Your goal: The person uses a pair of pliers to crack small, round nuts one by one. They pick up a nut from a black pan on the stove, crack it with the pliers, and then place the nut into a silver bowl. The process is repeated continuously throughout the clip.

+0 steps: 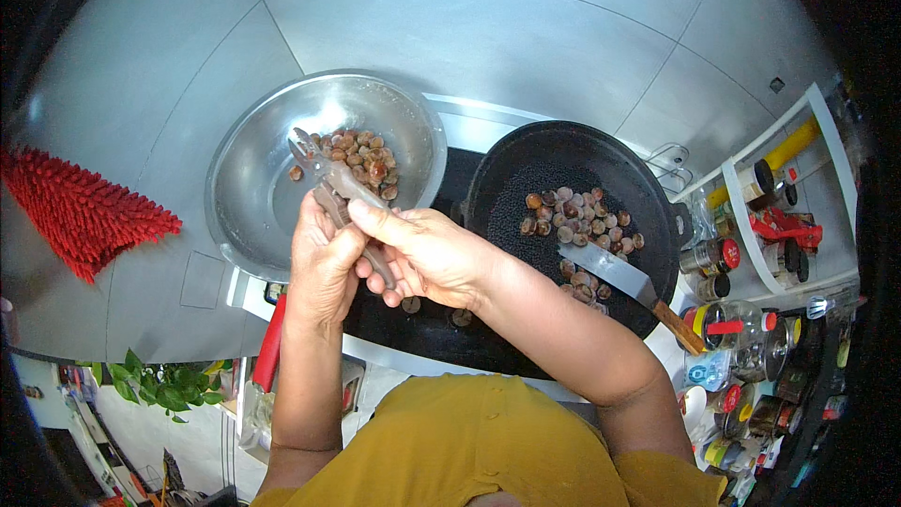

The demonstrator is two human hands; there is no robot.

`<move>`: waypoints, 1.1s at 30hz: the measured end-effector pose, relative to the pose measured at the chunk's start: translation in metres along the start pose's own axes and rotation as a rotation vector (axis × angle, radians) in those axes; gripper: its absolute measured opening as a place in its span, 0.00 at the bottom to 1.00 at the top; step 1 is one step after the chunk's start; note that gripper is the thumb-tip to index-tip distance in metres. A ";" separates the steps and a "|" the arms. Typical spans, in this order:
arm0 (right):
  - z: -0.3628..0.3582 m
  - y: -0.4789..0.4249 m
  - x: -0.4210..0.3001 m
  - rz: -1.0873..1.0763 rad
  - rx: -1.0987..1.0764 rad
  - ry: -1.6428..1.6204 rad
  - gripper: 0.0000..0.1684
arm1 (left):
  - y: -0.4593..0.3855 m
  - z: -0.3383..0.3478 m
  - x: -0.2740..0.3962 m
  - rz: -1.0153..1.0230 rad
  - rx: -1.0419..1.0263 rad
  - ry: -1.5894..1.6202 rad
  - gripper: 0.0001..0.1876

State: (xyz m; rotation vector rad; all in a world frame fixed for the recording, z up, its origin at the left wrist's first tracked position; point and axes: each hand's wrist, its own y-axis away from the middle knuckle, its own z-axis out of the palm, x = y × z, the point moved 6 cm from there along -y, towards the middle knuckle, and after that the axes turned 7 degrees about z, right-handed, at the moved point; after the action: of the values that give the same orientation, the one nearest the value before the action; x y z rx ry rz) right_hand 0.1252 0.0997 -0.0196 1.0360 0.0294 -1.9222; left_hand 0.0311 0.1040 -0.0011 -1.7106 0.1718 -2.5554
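Observation:
Both hands are on a plier-like hand tool [345, 185], its metal jaws pointing up and left over a large stainless steel basin [246, 176]. My left hand [320, 260] grips the tool's handle. My right hand [412, 246] has its thumb along the other handle and its fingers curled below. Reddish-brown chestnuts [359, 155], as they look, lie in the basin. To the right, a black wok [524, 141] holds small dark beads [514, 218] and more chestnuts [577, 211]. A metal spatula [619, 271] with a wooden handle rests across the wok's right side.
Beneath the wok is a black cooktop [436, 345]. Spice jars [711, 253] and a white rack [750, 225] stand at the right. A red chenille cloth [84, 208] hangs at the left. A red handle [269, 345] shows beside my left forearm, near a green plant [162, 384].

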 end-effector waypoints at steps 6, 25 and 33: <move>0.010 -0.009 -0.005 0.094 -0.156 -0.108 0.21 | -0.009 -0.015 0.005 -0.016 0.037 0.007 0.19; 0.020 -0.037 0.006 0.201 -0.226 -0.265 0.14 | -0.020 -0.052 0.005 0.095 0.133 -0.404 0.20; -0.029 0.082 -0.043 -0.151 -0.132 -0.202 0.17 | -0.014 0.040 0.008 0.345 0.031 -0.366 0.18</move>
State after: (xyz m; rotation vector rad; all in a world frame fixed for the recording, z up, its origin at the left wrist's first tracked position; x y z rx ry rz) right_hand 0.2137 0.0946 0.0207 0.7669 0.1214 -2.1235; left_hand 0.0653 0.1149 0.0228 -1.9047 0.3667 -1.9620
